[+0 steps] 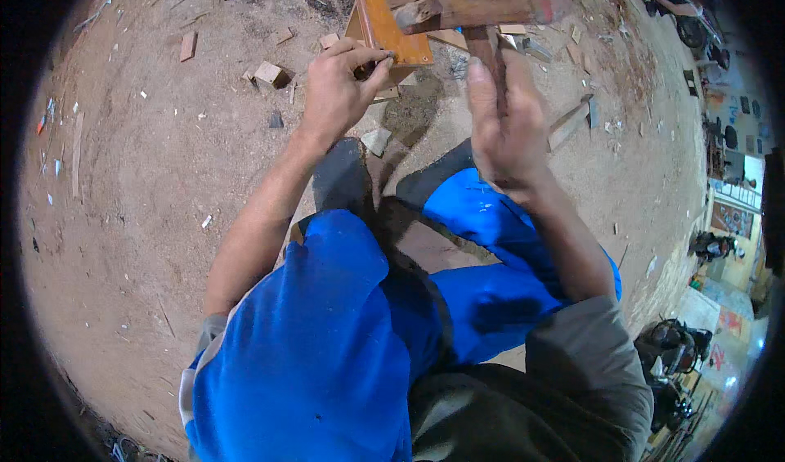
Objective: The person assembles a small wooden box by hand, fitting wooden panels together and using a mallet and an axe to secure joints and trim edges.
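Observation:
In the head view, an orange-varnished wooden box [372,8] sits on the ground beyond my feet. My left hand [342,82] is at its near edge, thumb and index finger pinched on a small dark piece [387,57], possibly a nail, too small to be sure. My right hand [511,123] grips the upright handle of a wooden mallet [482,8], whose broad, worn head hangs over the box's right part, hiding some of it.
Wood offcuts [270,74] and scraps lie scattered around the box on the dusty ground [147,217]. My legs in blue trousers [311,315] are below my hands. Motorbikes [670,343] and assorted items line the far right edge.

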{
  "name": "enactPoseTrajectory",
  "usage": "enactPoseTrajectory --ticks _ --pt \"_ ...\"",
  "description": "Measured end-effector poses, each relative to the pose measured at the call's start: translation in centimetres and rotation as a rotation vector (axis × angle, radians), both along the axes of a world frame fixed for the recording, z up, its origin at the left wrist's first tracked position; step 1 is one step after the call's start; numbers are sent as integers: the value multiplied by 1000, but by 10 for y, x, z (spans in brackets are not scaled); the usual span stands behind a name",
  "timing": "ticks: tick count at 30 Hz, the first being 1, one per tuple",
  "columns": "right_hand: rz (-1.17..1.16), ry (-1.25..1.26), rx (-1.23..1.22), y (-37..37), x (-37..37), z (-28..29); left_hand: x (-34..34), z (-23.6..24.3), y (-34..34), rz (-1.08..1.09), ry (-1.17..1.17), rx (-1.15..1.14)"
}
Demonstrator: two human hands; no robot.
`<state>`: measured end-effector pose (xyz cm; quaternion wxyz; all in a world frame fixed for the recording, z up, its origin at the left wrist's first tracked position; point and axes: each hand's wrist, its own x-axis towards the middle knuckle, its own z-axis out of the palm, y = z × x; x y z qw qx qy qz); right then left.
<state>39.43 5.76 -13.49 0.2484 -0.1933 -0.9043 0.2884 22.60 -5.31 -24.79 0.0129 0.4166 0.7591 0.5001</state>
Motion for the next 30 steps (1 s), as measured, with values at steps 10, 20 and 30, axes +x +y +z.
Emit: enactPoseTrajectory --ticks 10,20,30 --pt "-78 13 -104 -16 -4 -14 -11 -4 -2 -49 -57 70" --pt "0 75 79 -15 -13 -19 -16 -2 -5 -41 -19 -11" --pt "12 102 38 -21 -10 -21 -18 -9 -12 -31 -72 -18"
